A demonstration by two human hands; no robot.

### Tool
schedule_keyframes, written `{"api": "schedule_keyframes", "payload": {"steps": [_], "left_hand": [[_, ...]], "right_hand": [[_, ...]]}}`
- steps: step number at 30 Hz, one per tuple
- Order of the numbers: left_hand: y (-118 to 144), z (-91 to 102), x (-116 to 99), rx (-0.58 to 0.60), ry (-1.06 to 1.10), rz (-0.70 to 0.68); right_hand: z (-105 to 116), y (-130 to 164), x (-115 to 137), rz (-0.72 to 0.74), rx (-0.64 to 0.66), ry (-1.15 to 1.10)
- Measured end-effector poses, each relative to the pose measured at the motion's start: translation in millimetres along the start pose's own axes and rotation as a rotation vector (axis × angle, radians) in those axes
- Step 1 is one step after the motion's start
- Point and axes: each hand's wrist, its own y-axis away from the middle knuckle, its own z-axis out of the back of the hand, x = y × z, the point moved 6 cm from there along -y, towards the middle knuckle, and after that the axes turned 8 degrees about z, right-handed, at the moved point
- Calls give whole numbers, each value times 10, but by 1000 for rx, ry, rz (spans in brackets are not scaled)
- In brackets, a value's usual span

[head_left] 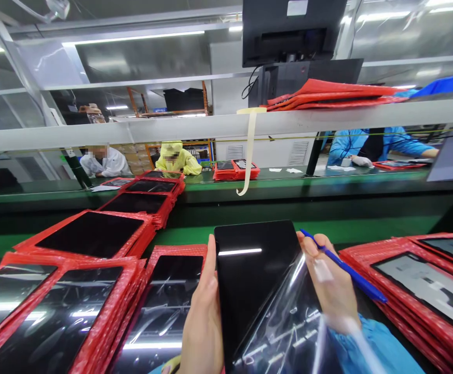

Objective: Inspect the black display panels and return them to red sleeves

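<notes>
A black glossy tablet (249, 280) stands tilted in front of me, its far end raised. My left hand (203, 317) grips its left edge, thumb along the side. My right hand (327, 283) rests on the tablet's right edge and holds a blue pen (351, 272) that points toward the far left. A clear protective film (288, 327) lies loose and wrinkled over the tablet's lower right part, under my right hand.
Tablets in red bubble sleeves lie in stacks at the left (90, 236), below the left hand (164, 306) and at the right (424, 285). A green conveyor belt (346, 228) runs across. Other workers (177, 158) sit beyond it. A shelf (210, 127) overhead carries red sleeves.
</notes>
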Motion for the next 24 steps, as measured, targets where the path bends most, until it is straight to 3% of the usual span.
{"api": "schedule_keyframes", "payload": {"steps": [9, 14, 19, 24], "left_hand": [[-108, 39, 72, -26, 118, 168], [-123, 58, 90, -48, 137, 199], [-138, 20, 110, 7, 219, 229], [-139, -4, 54, 45, 194, 172]], "right_hand": [[6, -76, -246, -212, -169, -187], [13, -110, -383, -294, -184, -199], [25, -133, -434, -274, -172, -199], [-1, -83, -420, -218, -120, -154]]}}
